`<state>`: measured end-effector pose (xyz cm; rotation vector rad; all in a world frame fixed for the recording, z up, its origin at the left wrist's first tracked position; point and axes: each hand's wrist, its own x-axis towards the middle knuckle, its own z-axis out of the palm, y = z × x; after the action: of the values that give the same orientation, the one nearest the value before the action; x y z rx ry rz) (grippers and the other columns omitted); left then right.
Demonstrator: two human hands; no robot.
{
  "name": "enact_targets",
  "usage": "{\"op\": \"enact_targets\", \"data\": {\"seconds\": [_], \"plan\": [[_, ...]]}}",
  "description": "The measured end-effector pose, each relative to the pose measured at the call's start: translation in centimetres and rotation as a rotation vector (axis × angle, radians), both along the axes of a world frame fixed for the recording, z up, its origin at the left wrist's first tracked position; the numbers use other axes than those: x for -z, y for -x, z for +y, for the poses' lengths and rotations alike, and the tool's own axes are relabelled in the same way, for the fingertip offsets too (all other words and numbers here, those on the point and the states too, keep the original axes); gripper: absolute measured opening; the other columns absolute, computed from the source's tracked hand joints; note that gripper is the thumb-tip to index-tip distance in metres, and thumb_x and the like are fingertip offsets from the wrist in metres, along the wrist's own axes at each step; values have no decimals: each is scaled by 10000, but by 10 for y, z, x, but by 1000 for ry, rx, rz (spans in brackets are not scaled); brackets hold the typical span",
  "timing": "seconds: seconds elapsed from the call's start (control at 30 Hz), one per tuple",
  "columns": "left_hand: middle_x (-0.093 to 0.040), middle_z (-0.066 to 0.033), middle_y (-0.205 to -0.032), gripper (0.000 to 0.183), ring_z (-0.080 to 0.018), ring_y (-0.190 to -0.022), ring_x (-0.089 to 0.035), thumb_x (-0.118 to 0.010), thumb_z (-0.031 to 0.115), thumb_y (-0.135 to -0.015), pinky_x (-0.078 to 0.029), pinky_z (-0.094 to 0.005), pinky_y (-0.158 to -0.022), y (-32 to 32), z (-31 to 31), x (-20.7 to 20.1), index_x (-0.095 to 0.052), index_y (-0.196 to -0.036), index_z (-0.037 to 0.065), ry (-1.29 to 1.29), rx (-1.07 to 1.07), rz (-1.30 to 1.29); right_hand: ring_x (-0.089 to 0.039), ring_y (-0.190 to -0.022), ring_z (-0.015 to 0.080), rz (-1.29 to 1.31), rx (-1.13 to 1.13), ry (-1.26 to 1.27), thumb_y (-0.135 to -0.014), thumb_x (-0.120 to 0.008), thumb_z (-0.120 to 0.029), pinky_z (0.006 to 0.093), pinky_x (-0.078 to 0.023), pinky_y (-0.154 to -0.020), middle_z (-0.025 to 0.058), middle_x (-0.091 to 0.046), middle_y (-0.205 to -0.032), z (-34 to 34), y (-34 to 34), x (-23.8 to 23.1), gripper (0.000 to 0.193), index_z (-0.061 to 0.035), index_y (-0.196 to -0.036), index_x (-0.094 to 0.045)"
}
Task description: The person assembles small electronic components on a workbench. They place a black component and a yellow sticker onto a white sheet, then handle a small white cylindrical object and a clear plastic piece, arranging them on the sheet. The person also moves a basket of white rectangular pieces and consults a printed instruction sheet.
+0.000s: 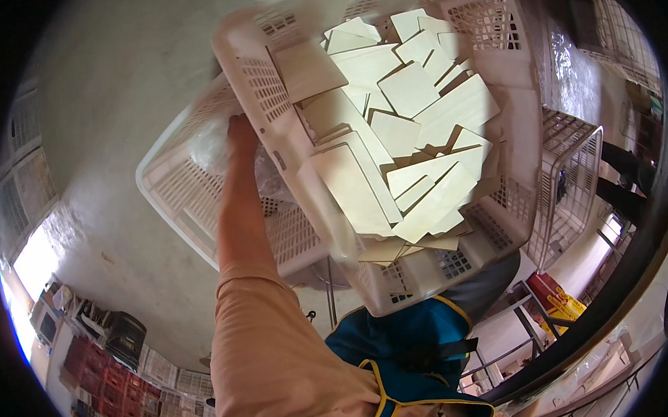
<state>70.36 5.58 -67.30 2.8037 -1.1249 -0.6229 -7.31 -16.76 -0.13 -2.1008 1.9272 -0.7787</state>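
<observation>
My left arm reaches forward past the side of a white plastic crate (pixel 294 147) with slotted walls. My left hand (pixel 242 136) is close by that crate's left outer wall, above a lower white crate (pixel 192 192). Its fingers are mostly hidden, so whether it grips anything does not show. Many thin, pale flat pieces (pixel 411 89), rectangular and square, lie loosely heaped in the upper crate. Clear crumpled plastic film (pixel 210 145) lies in the lower crate beside my hand. My right hand is not in view.
At the right stands another slotted crate (pixel 571 176), next to a dark curved bar (pixel 614 312). Stacked red crates (pixel 103 382) and pale crates are at the lower left. A red and yellow package (pixel 558 303) sits at the lower right. Grey concrete floor (pixel 121 106) spreads at the left.
</observation>
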Motion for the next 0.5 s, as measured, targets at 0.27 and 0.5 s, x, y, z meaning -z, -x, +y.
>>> {"op": "enact_targets", "data": {"seconds": [0.27,0.5], "plan": [[-692,-199,-1049,310,-373,-1018,-662,-526,254,-992,-538,-483,-892,-22,-17,1,-636,-1155,15,-61,-72,186,-631,-1067,273,47,9,-4,-992,-609,-428,363,-554,-897,180,-603,-1285,-7,0,-10,625,47,-1381,-493],[-685,-169,-1069,322,-320,-1011,-662,-522,262,-1007,-542,-448,-887,36,14,-7,-635,-1184,18,102,-321,205,-632,-1061,267,67,14,-13,-998,-603,-421,354,-556,-889,175,-604,-1282,-16,1,-12,611,45,-1379,-497]]}}
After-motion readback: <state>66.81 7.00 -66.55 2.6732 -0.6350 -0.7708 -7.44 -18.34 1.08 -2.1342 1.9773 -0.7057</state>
